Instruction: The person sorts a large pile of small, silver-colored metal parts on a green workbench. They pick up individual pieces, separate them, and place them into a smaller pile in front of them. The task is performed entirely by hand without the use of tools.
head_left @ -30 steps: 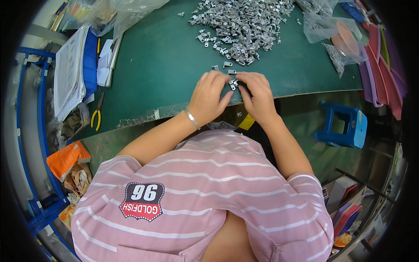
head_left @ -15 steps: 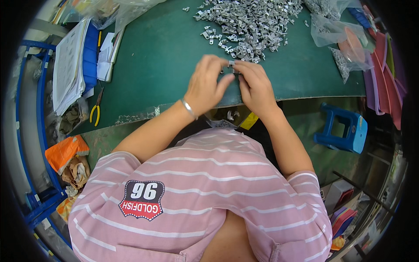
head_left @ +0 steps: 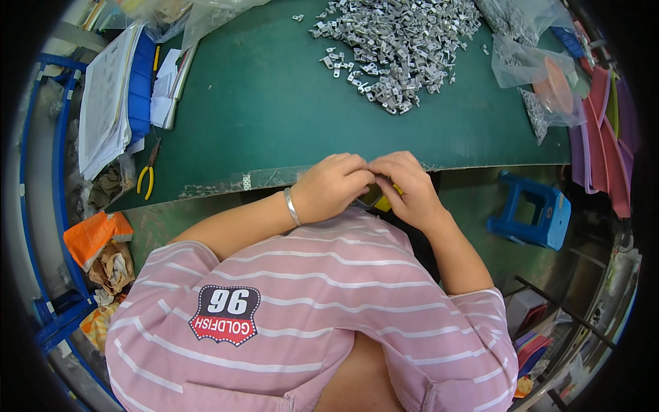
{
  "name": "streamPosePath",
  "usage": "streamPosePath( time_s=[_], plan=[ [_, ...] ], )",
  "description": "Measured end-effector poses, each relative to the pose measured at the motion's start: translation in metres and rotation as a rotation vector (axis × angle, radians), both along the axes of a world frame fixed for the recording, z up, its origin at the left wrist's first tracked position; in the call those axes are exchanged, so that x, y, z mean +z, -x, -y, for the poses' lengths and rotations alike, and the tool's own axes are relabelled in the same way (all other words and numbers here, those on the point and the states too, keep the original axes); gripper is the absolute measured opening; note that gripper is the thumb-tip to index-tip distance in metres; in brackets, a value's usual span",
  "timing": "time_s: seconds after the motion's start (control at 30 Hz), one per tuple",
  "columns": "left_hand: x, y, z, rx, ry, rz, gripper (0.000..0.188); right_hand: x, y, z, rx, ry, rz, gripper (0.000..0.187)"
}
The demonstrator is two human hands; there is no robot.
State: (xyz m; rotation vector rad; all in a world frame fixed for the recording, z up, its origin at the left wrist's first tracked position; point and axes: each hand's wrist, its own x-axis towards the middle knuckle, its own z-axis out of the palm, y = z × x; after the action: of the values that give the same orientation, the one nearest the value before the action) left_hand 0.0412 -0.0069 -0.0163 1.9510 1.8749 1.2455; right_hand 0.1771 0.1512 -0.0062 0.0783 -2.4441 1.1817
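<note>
Both hands meet at the near edge of a green table (head_left: 274,117), fingertips almost touching. My left hand (head_left: 333,185), with a metal bangle at the wrist, is closed, its fingers and thumb pinched together. My right hand (head_left: 410,187) is closed in a pinch as well, thumb and index finger pressed close beside the left fingertips. Whatever the fingers hold is hidden or too small to make out. Beyond them on the tabletop spreads a heap of small silvery metal brackets (head_left: 405,51). Under the hands, a yellow patch (head_left: 386,199) shows partly below the table edge.
Yellow-handled pliers (head_left: 147,172) lie near the left table edge beside papers (head_left: 106,103) and a blue tray (head_left: 141,86). Clear plastic bags (head_left: 535,69) with metal parts sit at the right. A blue stool (head_left: 532,209) stands on the floor to the right.
Both hands have drawn back from beside the bracket heap to the table's near edge. The small metal pieces formerly visible at the fingertips are out of sight.
</note>
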Motion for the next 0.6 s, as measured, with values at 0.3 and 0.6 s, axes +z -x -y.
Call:
streamPosePath(
  time_s=[0.3, 0.6],
  plan=[
    [0.009, 0.068, -0.064, 0.448, 0.03, -0.201, 0.033, -0.011, 0.074, -0.03, -0.413, -0.432, -0.069, 0.042],
    [0.002, 0.048, -0.026, 0.249, 0.087, 0.071, 0.026, -0.01, 0.035, -0.017, -0.25, -0.145, 0.01, 0.035]
  ],
)
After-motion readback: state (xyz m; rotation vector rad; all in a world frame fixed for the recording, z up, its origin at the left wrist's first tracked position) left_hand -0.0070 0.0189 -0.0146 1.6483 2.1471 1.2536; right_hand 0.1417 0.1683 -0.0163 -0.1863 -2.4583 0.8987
